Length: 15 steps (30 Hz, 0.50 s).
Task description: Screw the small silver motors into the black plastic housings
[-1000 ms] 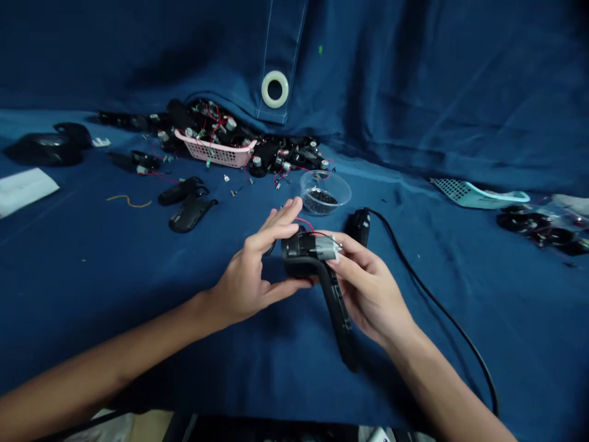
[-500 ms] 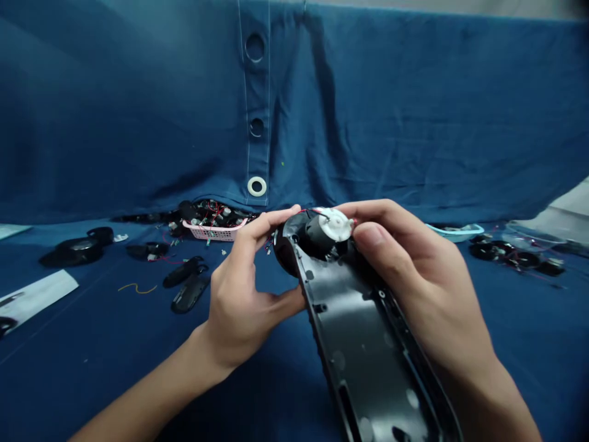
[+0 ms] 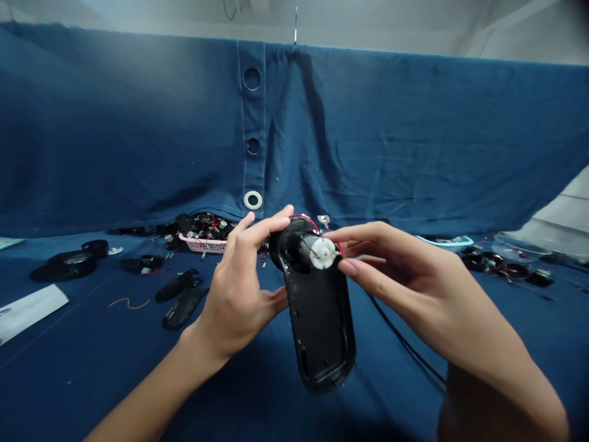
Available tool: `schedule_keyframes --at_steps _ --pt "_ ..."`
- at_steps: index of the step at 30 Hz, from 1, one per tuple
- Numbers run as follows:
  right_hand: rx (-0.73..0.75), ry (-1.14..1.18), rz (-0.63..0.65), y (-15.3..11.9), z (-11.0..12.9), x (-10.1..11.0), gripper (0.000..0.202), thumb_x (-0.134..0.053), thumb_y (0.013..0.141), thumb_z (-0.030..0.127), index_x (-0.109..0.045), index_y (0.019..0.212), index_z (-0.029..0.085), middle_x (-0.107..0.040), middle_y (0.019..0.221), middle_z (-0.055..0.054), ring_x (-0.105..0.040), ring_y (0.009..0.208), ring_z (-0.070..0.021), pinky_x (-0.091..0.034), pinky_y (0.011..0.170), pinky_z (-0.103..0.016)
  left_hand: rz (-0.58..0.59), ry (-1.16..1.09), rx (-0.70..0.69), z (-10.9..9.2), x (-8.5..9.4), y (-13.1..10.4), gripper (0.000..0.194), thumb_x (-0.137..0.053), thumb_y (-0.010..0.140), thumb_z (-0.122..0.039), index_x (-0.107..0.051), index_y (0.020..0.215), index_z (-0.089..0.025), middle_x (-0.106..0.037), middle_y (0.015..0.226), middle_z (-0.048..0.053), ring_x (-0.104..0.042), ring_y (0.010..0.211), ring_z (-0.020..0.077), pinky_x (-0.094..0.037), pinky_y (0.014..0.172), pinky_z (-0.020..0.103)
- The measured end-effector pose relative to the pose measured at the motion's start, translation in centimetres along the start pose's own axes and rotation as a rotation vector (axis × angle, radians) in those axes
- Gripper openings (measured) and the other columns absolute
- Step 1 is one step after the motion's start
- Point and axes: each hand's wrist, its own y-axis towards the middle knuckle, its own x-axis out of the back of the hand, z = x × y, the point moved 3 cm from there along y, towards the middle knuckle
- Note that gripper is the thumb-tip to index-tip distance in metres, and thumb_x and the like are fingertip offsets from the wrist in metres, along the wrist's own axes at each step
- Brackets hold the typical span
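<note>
Above blue cloth (image 3: pixel 92 362): long black plastic shell (image 3: pixel 318 331), white-capped cylindrical motor (image 3: pixel 323 253) at its upper end | left hand (image 3: pixel 239 285) wrapped round that end | right hand (image 3: pixel 427 276), thumb and forefinger slightly parted at motor, grip unclear | risk: snagging thin red wire (image 3: pixel 311 220) could break its joint

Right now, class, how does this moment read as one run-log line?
left grip: holding black housing | right grip: at white-ended motor | red wire: near motor | pink basket: farther back

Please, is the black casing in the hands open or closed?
Open: the black casing shows its hollow inside, and the white-ended motor lies uncovered at its upper end.
</note>
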Motion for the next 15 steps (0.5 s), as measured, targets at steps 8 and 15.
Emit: schedule_keyframes --at_steps 8,15 --pt "0.014 0.03 -0.02 0.66 -0.69 -0.14 0.012 -0.069 0.087 0.029 -0.071 0.098 0.026 -0.071 0.097 0.002 -0.067 0.086 -0.0099 -0.053 0.075 -0.015 0.048 0.089 -0.019 0.22 -0.33 -0.29 0.061 -0.073 0.085 -0.027 -0.04 0.135 -0.023 -0.056 0.142 0.01 -0.047 0.138 0.0241 -0.03 0.122 0.045" --pt "0.005 0.057 -0.036 1.04 -0.99 -0.55 0.011 -0.069 0.088 0.031 -0.07 0.096 0.025 -0.072 0.096 0.002 -0.068 0.086 -0.0109 -0.052 0.075 -0.016 0.068 0.078 0.101 0.18 -0.52 -0.28 0.055 -0.072 0.082 -0.028 -0.045 0.129 -0.022 -0.061 0.133 0.008 -0.059 0.123 0.0234 -0.037 0.117 0.043"
